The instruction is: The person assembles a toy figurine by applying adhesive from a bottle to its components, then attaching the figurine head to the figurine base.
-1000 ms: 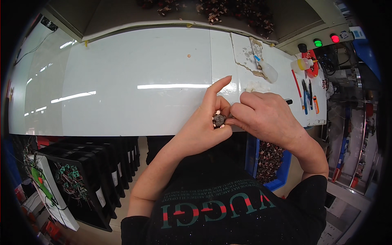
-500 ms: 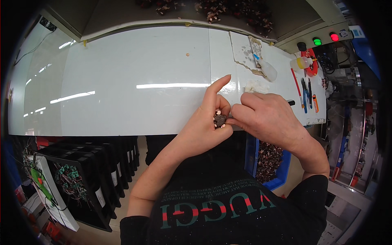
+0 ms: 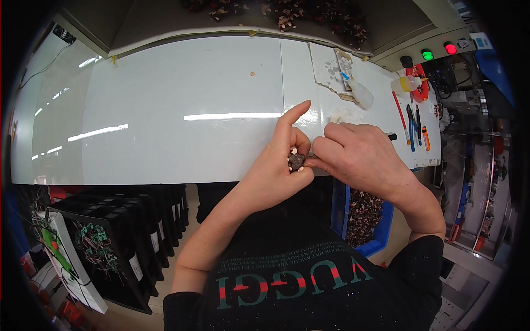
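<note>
My left hand (image 3: 280,165) holds a small dark brown figure (image 3: 296,161) with pale pink bits round its edge, near the table's front edge. Its thumb and curled fingers close round the figure, while the index finger points up and away. My right hand (image 3: 361,158) is closed in a pinch right beside the figure, its thumb tip close to the figure's right side. What the right fingers grip is hidden. A short black end (image 3: 392,136) shows beyond the right knuckles; whether it belongs to something held or lies on the table, I cannot tell.
On the white table (image 3: 165,149) lie a squeeze bottle (image 3: 361,95), a yellow-banded bottle (image 3: 406,84), blue-handled pliers (image 3: 411,127) and an orange-and-black tool (image 3: 425,138). Several similar figures (image 3: 287,14) lie in the grey booth behind. A blue bin (image 3: 382,234) of small brown pieces stands below.
Both hands keep almost the same pose round the figure. The whole view has shifted very slightly.
</note>
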Motion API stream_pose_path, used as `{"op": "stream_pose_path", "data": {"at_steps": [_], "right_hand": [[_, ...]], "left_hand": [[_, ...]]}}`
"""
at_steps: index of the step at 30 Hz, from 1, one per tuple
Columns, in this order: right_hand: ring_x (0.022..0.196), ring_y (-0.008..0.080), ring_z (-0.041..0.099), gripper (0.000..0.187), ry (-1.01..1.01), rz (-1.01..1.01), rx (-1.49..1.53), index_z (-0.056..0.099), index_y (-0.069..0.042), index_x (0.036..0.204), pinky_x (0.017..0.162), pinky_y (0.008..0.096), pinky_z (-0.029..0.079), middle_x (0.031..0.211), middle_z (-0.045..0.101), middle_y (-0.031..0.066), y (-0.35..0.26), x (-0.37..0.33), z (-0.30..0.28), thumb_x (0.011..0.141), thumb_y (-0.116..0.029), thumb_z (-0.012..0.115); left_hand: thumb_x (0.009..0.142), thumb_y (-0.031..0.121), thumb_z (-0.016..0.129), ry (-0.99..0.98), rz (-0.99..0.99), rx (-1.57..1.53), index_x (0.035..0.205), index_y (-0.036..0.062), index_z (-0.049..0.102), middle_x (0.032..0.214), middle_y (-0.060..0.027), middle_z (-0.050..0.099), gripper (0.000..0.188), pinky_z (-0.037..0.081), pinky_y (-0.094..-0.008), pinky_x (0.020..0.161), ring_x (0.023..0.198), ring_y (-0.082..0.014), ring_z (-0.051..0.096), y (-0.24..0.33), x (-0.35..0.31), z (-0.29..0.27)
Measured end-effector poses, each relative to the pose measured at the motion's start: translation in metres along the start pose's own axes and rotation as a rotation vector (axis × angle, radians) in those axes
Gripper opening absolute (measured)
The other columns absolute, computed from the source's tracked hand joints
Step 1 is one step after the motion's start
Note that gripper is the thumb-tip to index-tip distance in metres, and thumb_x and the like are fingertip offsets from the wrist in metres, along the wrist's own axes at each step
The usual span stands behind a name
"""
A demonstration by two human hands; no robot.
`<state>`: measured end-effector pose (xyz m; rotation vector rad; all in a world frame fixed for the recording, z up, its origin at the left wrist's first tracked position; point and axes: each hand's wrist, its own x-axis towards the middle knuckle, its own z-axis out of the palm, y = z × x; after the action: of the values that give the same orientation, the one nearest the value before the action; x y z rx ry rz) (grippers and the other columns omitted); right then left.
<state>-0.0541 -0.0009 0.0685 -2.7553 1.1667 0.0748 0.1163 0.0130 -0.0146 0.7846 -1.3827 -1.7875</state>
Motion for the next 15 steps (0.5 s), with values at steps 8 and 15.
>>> {"op": "stream_pose_path", "data": {"at_steps": [8,15], "right_hand": [[0.060,0.0199,0.056,0.025,0.010,-0.023,0.008,0.054,-0.011,0.077,0.048,0.0335,0.045,0.066,0.047,0.0023,-0.001,0.002,0.001,0.079,-0.033,0.065],[0.067,0.0218,0.059,0.015,0.092,0.039,0.277,0.059,-0.010,0.089,0.056,0.0328,0.048,0.074,0.055,0.0035,-0.002,0.006,0.001,0.083,-0.024,0.064]], "left_hand": [[0.073,-0.005,0.054,-0.021,-0.002,-0.028,0.144,0.0064,0.014,0.080,-0.0031,0.041,0.083,0.039,-0.0249,0.068,0.071,-0.0109,0.042,-0.001,0.000,-0.003],[0.073,-0.004,0.054,-0.032,-0.027,-0.131,0.145,0.0074,0.013,0.081,-0.0021,0.043,0.083,0.039,-0.0240,0.071,0.073,-0.0101,0.043,0.006,-0.002,-0.014]]}}
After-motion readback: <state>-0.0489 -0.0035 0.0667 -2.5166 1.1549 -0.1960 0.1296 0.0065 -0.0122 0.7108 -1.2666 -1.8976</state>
